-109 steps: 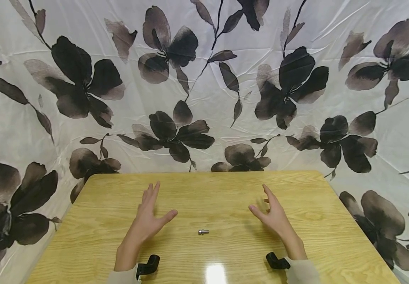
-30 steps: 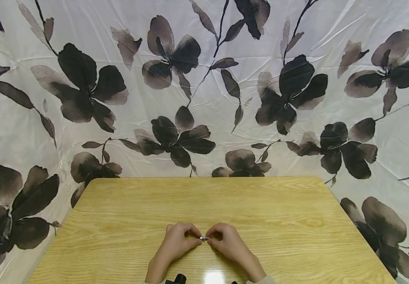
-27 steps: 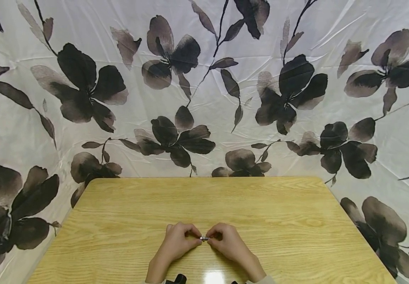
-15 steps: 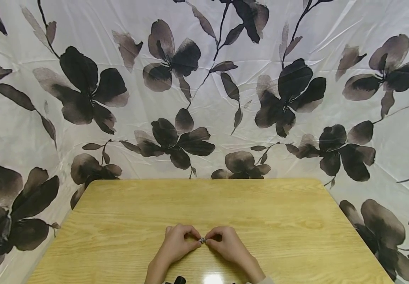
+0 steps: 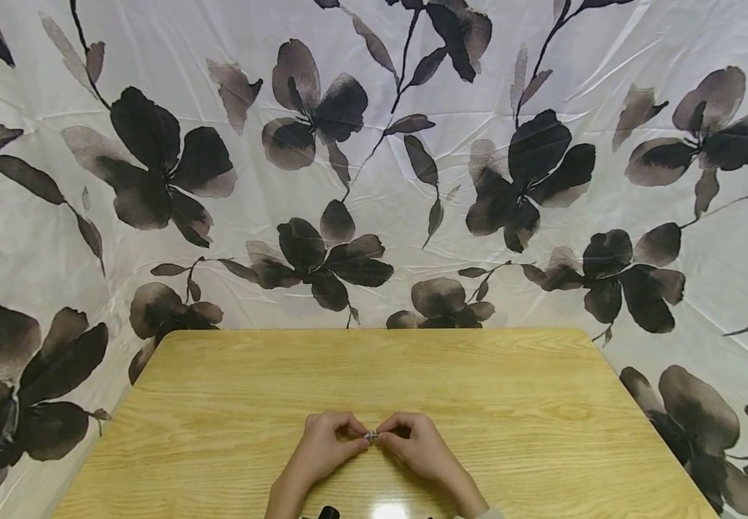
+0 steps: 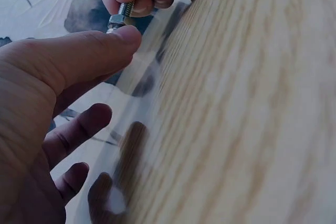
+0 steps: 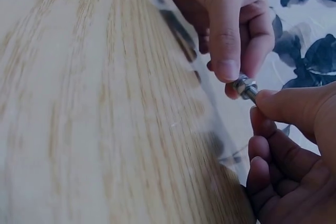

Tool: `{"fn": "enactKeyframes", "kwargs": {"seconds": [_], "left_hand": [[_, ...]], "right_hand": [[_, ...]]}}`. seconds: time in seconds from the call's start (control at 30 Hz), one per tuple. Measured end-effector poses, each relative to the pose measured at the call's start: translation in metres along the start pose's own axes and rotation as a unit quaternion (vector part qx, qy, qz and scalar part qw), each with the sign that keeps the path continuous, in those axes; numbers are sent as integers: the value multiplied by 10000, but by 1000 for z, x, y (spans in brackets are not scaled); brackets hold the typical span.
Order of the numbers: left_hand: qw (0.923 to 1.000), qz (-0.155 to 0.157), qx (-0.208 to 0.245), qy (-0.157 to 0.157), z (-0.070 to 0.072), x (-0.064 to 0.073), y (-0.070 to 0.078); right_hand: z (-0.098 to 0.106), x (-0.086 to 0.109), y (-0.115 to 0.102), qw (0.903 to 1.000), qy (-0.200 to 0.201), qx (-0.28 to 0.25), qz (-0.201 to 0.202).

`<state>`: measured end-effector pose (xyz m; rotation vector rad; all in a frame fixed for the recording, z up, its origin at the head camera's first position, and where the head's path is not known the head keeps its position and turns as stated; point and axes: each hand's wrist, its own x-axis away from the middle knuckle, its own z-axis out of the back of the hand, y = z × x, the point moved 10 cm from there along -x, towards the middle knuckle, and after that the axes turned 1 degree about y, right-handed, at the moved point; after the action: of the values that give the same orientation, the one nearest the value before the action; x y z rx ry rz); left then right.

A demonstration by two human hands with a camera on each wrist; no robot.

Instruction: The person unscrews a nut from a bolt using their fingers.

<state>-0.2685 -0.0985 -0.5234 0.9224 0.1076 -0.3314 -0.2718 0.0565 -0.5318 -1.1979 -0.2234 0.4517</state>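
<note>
A small silver bolt (image 5: 372, 435) with a hex nut (image 6: 118, 20) on it is held between both hands, at the middle of the table's near part. My left hand (image 5: 325, 441) pinches the bolt's head end between thumb and index finger, covering most of the head. From the other side, my right hand (image 5: 418, 443) pinches the tip of the threaded shank (image 7: 252, 94). A short stretch of thread shows between the nut and the right fingertips in the left wrist view. The other left fingers hang apart from the bolt.
The wood-grain table (image 5: 374, 367) spreads out around the hands, with a bright light reflection near its front. Behind it and at both sides hangs a white cloth (image 5: 231, 216) printed with dark flowers.
Earlier the bolt lay on the table between two spread hands; both hands have since come together and pinched it. Over the last second the right fingertips shift slightly along the shank.
</note>
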Motion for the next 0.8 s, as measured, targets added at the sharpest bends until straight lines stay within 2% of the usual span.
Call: {"fn": "enactKeyframes", "kwargs": {"seconds": [0.17, 0.43, 0.57, 0.8], "left_hand": [[9996, -181, 177, 90, 3, -3, 5], [9982, -6, 565, 194, 12, -4, 13], [9967, -217, 682, 383, 17, -4, 21], [9931, -636, 841, 516, 21, -2, 34]], "right_hand": [[5, -1, -5, 9999, 108, -102, -28], [13, -3, -14, 9998, 184, 61, 105], [16, -3, -22, 9996, 217, 27, 198], [20, 1, -33, 9994, 195, -124, 265]]}}
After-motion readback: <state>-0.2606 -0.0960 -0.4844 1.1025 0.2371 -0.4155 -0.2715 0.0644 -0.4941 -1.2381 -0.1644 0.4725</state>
